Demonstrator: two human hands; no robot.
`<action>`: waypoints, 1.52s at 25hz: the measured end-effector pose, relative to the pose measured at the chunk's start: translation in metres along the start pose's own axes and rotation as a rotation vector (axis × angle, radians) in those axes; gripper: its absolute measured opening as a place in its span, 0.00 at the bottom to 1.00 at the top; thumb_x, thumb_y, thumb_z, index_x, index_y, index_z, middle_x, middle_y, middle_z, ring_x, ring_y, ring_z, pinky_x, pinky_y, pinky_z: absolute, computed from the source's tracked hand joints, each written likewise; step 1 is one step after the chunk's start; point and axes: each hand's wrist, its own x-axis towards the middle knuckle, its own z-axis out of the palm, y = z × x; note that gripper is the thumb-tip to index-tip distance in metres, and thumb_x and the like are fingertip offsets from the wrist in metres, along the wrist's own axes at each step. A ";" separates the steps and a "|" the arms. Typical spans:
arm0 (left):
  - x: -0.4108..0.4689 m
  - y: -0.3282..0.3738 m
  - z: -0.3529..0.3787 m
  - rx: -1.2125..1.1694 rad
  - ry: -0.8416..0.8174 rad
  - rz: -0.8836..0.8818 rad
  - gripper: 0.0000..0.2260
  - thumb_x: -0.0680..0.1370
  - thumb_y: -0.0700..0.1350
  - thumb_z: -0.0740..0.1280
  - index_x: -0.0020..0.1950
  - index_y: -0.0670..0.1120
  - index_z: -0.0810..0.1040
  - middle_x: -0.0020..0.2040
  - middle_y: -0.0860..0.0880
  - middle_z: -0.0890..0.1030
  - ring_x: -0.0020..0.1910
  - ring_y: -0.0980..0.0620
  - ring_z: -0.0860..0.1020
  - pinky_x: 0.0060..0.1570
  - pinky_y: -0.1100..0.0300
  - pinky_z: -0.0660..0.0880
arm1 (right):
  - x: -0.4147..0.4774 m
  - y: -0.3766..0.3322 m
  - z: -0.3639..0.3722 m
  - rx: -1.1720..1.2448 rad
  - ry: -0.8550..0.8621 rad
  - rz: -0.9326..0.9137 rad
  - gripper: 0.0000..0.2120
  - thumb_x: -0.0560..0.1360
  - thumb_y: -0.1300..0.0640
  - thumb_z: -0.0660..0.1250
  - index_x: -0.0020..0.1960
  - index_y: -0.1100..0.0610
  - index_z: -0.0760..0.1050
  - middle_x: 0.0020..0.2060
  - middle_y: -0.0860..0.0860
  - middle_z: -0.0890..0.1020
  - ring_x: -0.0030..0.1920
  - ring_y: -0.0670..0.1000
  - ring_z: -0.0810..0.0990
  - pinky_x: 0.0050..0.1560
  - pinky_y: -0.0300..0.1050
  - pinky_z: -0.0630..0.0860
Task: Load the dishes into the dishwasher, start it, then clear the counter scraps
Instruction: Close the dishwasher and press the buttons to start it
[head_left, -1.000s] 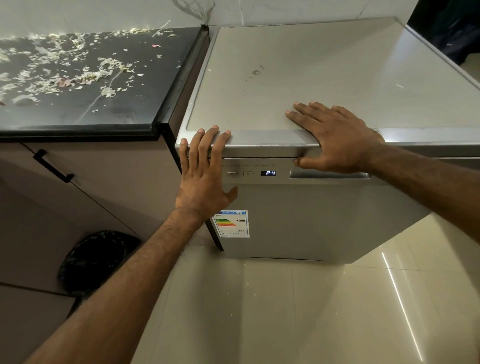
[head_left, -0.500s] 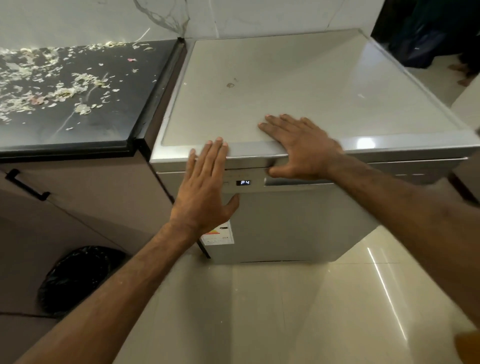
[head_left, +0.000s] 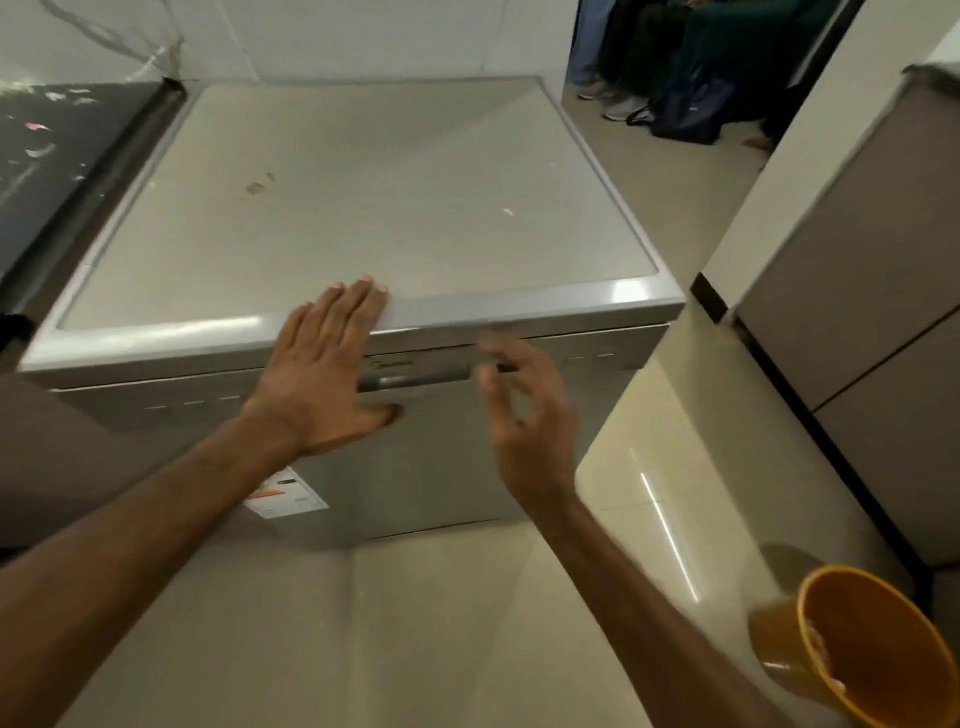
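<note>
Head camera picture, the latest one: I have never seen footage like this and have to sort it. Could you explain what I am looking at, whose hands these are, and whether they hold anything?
There is no robot here. The picture comes from a wide-angle camera worn on a person's head, looking forward and down, so the two bare arms are the wearer's own. The grey box is a dishwasher with its door closed. The left hand lies flat, fingers straight, on its front top edge. The right hand is blurred and loosely curled in front of the door handle. It holds nothing that I can see. At the far left, a dark counter carries pale scraps. At the lower right is part of an orange bowl.
</note>
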 end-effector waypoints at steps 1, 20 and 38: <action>0.001 0.002 0.001 0.017 -0.003 -0.004 0.54 0.67 0.70 0.68 0.81 0.50 0.42 0.82 0.51 0.44 0.80 0.49 0.44 0.77 0.51 0.41 | -0.008 0.017 -0.024 0.121 0.145 0.221 0.10 0.82 0.53 0.63 0.52 0.55 0.82 0.45 0.49 0.85 0.47 0.43 0.82 0.48 0.43 0.77; 0.000 0.002 0.001 0.034 -0.017 -0.017 0.52 0.62 0.70 0.59 0.81 0.50 0.48 0.81 0.49 0.51 0.80 0.46 0.50 0.76 0.48 0.47 | 0.041 0.110 -0.078 0.269 -0.047 0.455 0.19 0.84 0.52 0.57 0.38 0.57 0.74 0.31 0.54 0.81 0.32 0.50 0.80 0.36 0.39 0.77; 0.003 0.018 -0.004 0.060 -0.102 -0.158 0.54 0.69 0.60 0.72 0.80 0.51 0.36 0.81 0.50 0.37 0.79 0.47 0.37 0.76 0.48 0.36 | 0.037 -0.047 0.043 -0.928 -0.678 -0.214 0.48 0.74 0.56 0.66 0.80 0.58 0.34 0.79 0.54 0.35 0.78 0.53 0.33 0.77 0.55 0.33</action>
